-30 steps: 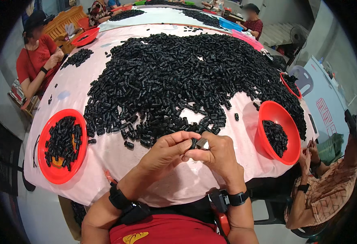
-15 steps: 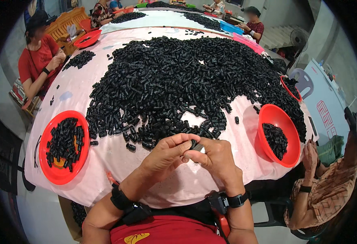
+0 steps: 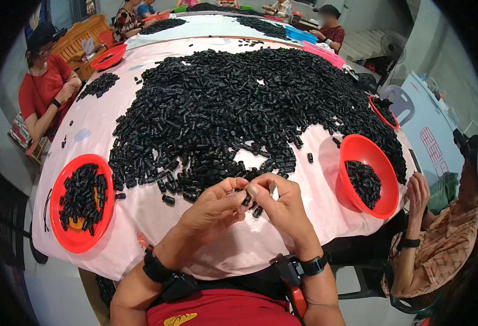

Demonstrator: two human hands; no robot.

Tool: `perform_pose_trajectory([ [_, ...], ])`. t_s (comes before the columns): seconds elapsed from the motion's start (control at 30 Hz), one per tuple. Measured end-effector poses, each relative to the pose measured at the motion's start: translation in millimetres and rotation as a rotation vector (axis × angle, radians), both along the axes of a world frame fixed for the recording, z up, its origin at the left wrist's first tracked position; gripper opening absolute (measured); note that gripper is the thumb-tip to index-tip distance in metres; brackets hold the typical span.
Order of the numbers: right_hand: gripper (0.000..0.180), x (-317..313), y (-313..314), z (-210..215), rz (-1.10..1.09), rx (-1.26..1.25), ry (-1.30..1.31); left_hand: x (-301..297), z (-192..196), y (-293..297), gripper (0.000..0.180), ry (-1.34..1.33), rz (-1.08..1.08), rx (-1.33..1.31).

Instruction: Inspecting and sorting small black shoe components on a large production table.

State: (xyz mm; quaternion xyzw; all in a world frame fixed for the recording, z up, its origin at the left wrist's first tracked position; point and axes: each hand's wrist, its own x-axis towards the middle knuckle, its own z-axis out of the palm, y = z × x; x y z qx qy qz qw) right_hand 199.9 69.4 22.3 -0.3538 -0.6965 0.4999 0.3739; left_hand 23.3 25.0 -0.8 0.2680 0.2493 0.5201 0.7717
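Note:
My left hand (image 3: 213, 206) and my right hand (image 3: 281, 207) meet fingertip to fingertip above the near edge of a round table (image 3: 217, 250) covered in pink cloth. Between the fingers of both hands sits a small black plastic piece (image 3: 246, 199). Just beyond my hands spreads a big heap of small black plastic pieces (image 3: 233, 108). Both wrists wear black bands.
A red bowl (image 3: 65, 228) with black pieces lies at my left, another red bowl (image 3: 383, 179) at my right. A person in a patterned shirt (image 3: 440, 255) sits at the right, a person in red (image 3: 46, 89) at the far left. More tables and people are behind.
My hands stay together at the table's near edge; the fingers have shifted slightly around the small piece. The view has tilted a little.

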Motion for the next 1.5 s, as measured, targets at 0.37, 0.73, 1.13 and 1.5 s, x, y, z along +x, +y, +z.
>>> perform_pose_trajectory([
  [0.37, 0.015, 0, -1, 0, -0.014, -0.022, 0.095, -1, 9, -4, 0.028, -0.094, 0.045, 0.01],
  [0.73, 0.023, 0, -8, 10, -0.008, 0.253, -0.162, -4, 4, -5, 0.023, 0.092, 0.158, 0.098],
  [1.13, 0.052, 4, 0, -1, -0.064, 0.464, -0.336, -5, 1, -5, 0.036, 0.076, -0.015, 0.123],
  [1.5, 0.056, 4, 0, -4, -0.065, 0.456, -0.379, -3, -5, -3, 0.031, 0.053, -0.012, 0.176],
])
